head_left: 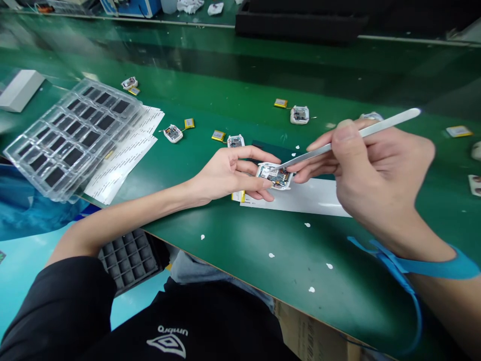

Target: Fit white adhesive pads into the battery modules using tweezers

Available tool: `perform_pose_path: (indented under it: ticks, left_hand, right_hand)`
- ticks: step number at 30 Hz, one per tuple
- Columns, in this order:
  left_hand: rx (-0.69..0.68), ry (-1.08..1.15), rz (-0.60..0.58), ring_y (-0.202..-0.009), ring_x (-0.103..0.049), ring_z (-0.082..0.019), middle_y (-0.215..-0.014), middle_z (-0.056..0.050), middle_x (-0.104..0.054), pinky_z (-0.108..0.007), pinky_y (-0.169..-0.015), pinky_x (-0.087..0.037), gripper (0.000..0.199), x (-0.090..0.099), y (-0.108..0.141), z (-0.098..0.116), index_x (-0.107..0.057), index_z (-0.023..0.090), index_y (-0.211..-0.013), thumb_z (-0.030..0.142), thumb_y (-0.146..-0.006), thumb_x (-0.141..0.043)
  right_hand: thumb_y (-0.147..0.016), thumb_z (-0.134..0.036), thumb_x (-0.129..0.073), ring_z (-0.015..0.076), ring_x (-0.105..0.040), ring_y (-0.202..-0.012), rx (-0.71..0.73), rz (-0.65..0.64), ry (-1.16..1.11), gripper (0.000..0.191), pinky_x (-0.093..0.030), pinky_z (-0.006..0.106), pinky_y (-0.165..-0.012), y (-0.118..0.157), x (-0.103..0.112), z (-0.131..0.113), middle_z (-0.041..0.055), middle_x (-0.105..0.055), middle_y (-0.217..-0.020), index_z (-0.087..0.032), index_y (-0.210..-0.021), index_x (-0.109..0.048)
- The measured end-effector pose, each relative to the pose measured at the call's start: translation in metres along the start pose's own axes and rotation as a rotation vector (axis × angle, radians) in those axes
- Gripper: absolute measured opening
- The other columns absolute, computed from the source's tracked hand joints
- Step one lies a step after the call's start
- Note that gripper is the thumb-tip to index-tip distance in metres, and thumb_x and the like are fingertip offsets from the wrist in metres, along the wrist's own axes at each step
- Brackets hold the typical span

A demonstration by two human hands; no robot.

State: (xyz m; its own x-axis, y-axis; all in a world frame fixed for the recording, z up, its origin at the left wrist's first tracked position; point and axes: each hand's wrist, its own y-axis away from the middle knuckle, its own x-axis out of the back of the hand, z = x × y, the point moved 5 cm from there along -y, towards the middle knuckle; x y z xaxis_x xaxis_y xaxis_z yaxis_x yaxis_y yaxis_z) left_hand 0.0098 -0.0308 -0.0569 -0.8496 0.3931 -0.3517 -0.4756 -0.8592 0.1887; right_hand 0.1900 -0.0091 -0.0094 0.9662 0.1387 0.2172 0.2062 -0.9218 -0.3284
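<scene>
My left hand (236,173) pinches a white smartwatch case (276,176) by its edge, with the circuit board inside facing up. In my right hand (370,165) is a pair of metal tweezers (391,122), slanting down to the left. Their tips reach the board inside the case; whether they grip anything there is too small to tell. A yellow-edged battery (238,196) hangs just below my left fingers. Under the hands lies a glossy white strip (310,196). Another open watch case (235,141) sits just behind my left hand.
More open cases (299,115) and small batteries (280,103) lie across the green bench (240,260). Clear trays with dark pieces (75,133) rest on printed sheets (122,183) at left. Small white stickers (271,255) dot the front. A blue wrist strap (443,265) trails a cord at right.
</scene>
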Motion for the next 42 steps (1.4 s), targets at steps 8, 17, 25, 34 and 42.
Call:
perform_pose_path:
  ticks: [8, 17, 25, 34, 42]
  left_hand:
    - [-0.027, -0.039, 0.002, -0.077, -0.084, -0.019, -0.084, -0.002, -0.080, -0.030, -0.076, -0.072, 0.043, -0.001, 0.001, 0.001, -0.071, 0.013, -0.117, 0.012, -0.078, -0.090]
    - [-0.050, -0.057, 0.004, -0.073, -0.084, -0.019, -0.078, 0.000, -0.077, -0.026, -0.072, -0.071, 0.034, -0.002, 0.002, 0.002, -0.069, 0.012, -0.113, 0.011, -0.082, -0.082]
    - [-0.052, -0.123, 0.074, -0.070, -0.083, -0.019, -0.072, 0.002, -0.074, -0.025, -0.068, -0.070, 0.025, -0.001, 0.003, 0.002, -0.070, 0.015, -0.111, 0.014, -0.087, -0.075]
    - [-0.152, -0.251, 0.109, -0.071, -0.082, -0.019, -0.078, 0.000, -0.077, -0.028, -0.068, -0.070, 0.026, 0.005, 0.005, 0.013, -0.073, 0.017, -0.113, 0.025, -0.088, -0.078]
    - [-0.312, -0.387, 0.277, -0.084, -0.079, -0.015, -0.097, -0.008, -0.082, -0.025, -0.075, -0.062, 0.026, 0.036, -0.016, 0.009, -0.071, 0.013, -0.108, 0.036, -0.096, -0.073]
  right_hand:
    - [-0.104, -0.063, -0.071, 0.0303, -0.081, -0.071, -0.031, 0.011, 0.035, 0.040, -0.070, 0.044, -0.062, 0.001, 0.001, 0.001, 0.0053, -0.079, -0.075, -0.030, -0.083, -0.074]
    - [-0.101, -0.066, -0.073, 0.0253, -0.075, -0.057, -0.075, 0.001, 0.010, 0.043, -0.066, 0.040, -0.054, 0.000, -0.001, 0.001, 0.0048, -0.077, -0.072, -0.028, -0.079, -0.074]
    - [-0.101, -0.066, -0.074, 0.0234, -0.075, -0.056, -0.046, 0.016, 0.021, 0.044, -0.067, 0.038, -0.053, 0.001, -0.003, -0.002, 0.0033, -0.077, -0.071, -0.028, -0.079, -0.074]
    - [-0.101, -0.064, -0.075, 0.0269, -0.080, -0.070, 0.161, 0.255, 0.035, 0.042, -0.067, 0.041, -0.061, 0.008, 0.004, -0.016, 0.0024, -0.071, -0.072, -0.027, -0.083, -0.074]
    - [-0.110, -0.038, -0.061, 0.0218, -0.080, -0.077, 0.235, -0.061, 0.431, 0.036, -0.065, 0.036, -0.070, -0.021, 0.024, 0.019, 0.0077, -0.082, -0.089, -0.024, -0.082, -0.078]
